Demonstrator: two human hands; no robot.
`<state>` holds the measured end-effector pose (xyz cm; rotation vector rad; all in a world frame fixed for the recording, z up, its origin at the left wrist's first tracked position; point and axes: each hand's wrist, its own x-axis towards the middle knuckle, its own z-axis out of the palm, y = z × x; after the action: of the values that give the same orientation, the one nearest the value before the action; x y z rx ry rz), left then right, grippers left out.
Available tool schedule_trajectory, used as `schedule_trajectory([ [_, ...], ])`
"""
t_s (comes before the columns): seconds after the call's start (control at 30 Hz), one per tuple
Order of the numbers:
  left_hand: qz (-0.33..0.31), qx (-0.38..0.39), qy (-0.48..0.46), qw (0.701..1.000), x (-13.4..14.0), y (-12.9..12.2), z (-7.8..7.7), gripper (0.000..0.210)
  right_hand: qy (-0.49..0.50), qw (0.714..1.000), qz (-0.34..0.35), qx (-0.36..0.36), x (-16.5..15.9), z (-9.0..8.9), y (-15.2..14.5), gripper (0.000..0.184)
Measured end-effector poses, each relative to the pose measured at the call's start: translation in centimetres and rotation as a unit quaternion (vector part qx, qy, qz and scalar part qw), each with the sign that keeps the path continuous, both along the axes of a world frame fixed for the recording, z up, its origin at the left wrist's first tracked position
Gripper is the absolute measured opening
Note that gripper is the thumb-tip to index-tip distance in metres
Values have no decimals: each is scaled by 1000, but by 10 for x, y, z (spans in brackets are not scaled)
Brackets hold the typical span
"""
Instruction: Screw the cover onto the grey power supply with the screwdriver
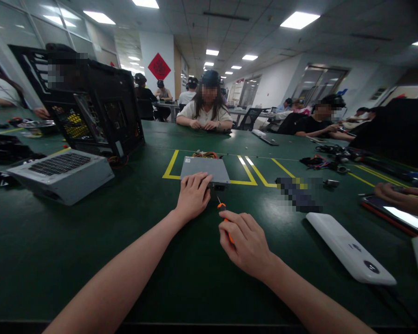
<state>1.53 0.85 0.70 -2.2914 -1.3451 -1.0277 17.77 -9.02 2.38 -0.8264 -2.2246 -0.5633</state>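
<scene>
A grey metal power supply unit (206,170) lies flat on the green table, with its socket side towards me and a bundle of coloured cables (205,155) behind it. My left hand (194,195) holds it at the near left, fingers over the top and thumb down by the front edge. In my right hand (245,239) is a screwdriver (222,207) with an orange and black handle, its thin shaft pointing up towards the unit's front side. Between the screwdriver tip and the unit there seems to be a small gap.
To the left stand an open black computer case (101,106) and a larger grey power supply (64,176). A white elongated device (350,248) and a dark blurred item (297,194) lie at right. Yellow tape (244,182) marks the table. A person (209,104) sits opposite; another person's hand (400,197) is at right.
</scene>
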Motion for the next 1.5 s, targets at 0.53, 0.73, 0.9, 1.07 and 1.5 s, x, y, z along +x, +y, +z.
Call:
schedule_trajectory([
  [0.53,-4,3,0,1000,-1,0,0,38,15,999,27,-30,0,3,4,14],
  [0.73,-5,3,3,1000,-1,0,0,38,83,994,45,-48,0,1,4,18],
  [0.9,-2,4,3,1000,0,0,0,38,41,996,33,-69,-1,2,5,14],
  [1.07,-1,4,-2,1000,0,2,-2,39,100,990,29,-91,-1,0,7,25],
  [1.5,2,0,4,1000,0,1,-1,38,81,991,26,-106,-1,1,6,16],
])
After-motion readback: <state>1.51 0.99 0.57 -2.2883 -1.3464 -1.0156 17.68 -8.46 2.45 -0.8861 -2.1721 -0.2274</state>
